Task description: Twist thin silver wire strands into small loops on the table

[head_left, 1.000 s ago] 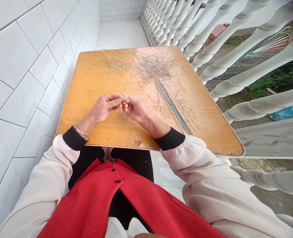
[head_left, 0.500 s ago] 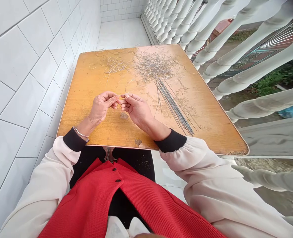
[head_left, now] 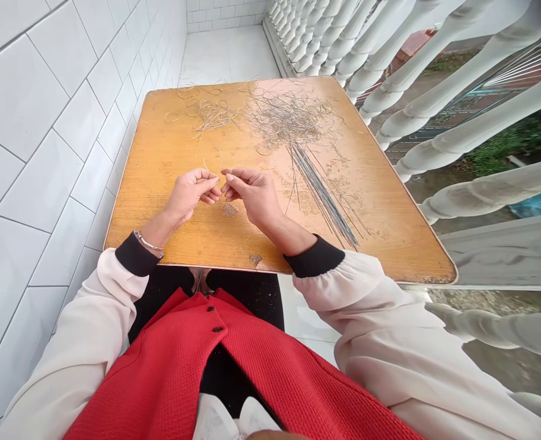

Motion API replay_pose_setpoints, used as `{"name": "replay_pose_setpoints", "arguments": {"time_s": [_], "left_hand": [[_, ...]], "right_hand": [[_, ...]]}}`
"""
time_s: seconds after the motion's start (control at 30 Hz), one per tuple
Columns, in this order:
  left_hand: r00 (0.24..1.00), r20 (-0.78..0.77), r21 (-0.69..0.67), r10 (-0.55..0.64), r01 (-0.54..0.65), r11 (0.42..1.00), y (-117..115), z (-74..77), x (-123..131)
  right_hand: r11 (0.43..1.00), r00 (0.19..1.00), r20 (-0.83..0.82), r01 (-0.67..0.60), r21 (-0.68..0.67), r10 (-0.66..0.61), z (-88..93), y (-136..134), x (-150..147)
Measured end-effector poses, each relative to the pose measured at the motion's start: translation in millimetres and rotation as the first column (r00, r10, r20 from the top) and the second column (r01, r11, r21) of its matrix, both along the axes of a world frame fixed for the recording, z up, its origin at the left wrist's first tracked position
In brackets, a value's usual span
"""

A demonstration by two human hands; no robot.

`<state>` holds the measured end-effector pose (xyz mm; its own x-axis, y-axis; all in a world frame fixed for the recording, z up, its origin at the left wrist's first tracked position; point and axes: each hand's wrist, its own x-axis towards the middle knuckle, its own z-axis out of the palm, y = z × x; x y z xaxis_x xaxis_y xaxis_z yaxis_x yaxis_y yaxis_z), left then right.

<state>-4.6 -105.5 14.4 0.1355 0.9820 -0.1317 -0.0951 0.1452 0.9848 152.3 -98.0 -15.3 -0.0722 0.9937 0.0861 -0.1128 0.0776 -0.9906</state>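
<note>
Noting thin curved silver wire (head_left: 213, 161) rising between narrowly curled left hand (head_left: 188, 195) and right hand (head_left: 253, 197), fingertips just apart; grip on wire unclear.

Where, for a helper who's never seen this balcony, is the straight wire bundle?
Find the orange wooden table beside the white balustrade. Right of the person's right hand, thin straight wires lie side by side in a diagonal sheaf. Unlike the curled tangle above, they run straight.
</note>
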Motion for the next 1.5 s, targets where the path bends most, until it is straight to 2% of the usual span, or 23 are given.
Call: {"name": "replay_pose_setpoints", "arguments": {"time_s": [0.13,0.23,0.3,0.53,0.63,0.7,0.83,0.97,1.07,1.13,1.2,1.3,1.5], "left_hand": [[0.998,0.005,-0.027,0.057,-0.057,0.998,-2.4,0.0,5.9],[0.997,0.005,-0.022,0.073,-0.073,0.997,-2.6,-1.0,7.4],[0.998,-0.004,-0.034,0.061,-0.062,0.998,-2.5,-1.3,7.5],[0.999,-0.020,-0.076,0.030,-0.032,0.997,-4.2,-1.3,9.2],[0.999,-0.017,-0.079,0.029,-0.030,0.996,-4.7,-2.8,10.4],[0.999,-0.021,-0.088,0.025,-0.027,0.996,-4.9,-3.6,11.2],[1.000,-0.023,-0.112,0.018,-0.020,0.993,-4.3,-3.3,13.1],[0.999,-0.002,-0.121,0.038,-0.038,0.992,-2.5,-2.7,12.5],[0.996,0.037,-0.105,0.077,-0.072,0.992,-1.8,-2.6,9.8],[0.994,0.058,-0.095,0.093,-0.087,0.992,-2.0,-2.2,8.2],[0.993,0.075,-0.100,0.096,-0.089,0.991,-2.5,-1.8,7.2],[0.990,0.094,-0.112,0.100,-0.090,0.990,-2.5,-2.5,6.4],[0.996,0.063,-0.094,0.063,-0.057,0.994,0.3,-4.0,2.5]], "right_hand": [[0.988,0.973,0.222,0.022,0.155,-0.057,-6.9,0.3,1.7],[0.940,0.889,0.436,-0.017,0.340,-0.141,-9.9,-1.3,4.1],[0.908,0.823,0.534,-0.054,0.415,-0.195,-10.9,-2.3,5.3],[0.900,0.579,0.758,-0.091,0.426,-0.300,-11.9,-3.0,7.0],[0.890,0.512,0.790,-0.102,0.445,-0.337,-13.1,-2.6,7.6],[0.880,0.495,0.798,-0.128,0.457,-0.342,-14.7,-2.0,8.0],[0.892,0.547,0.788,-0.153,0.426,-0.282,-16.0,-1.3,8.2],[0.924,0.607,0.756,-0.091,0.371,-0.244,-11.1,-0.4,9.9],[0.940,0.773,0.600,-0.013,0.341,-0.207,-7.2,1.1,12.4],[0.971,0.888,0.447,-0.006,0.240,-0.105,-5.0,1.3,12.9],[0.993,0.950,0.313,-0.052,0.109,0.015,-2.3,0.0,11.6],[0.996,0.968,0.236,-0.093,0.013,0.087,2.6,-3.9,7.8],[0.999,0.956,0.292,-0.031,0.010,0.027,6.3,-4.2,5.1]]}}
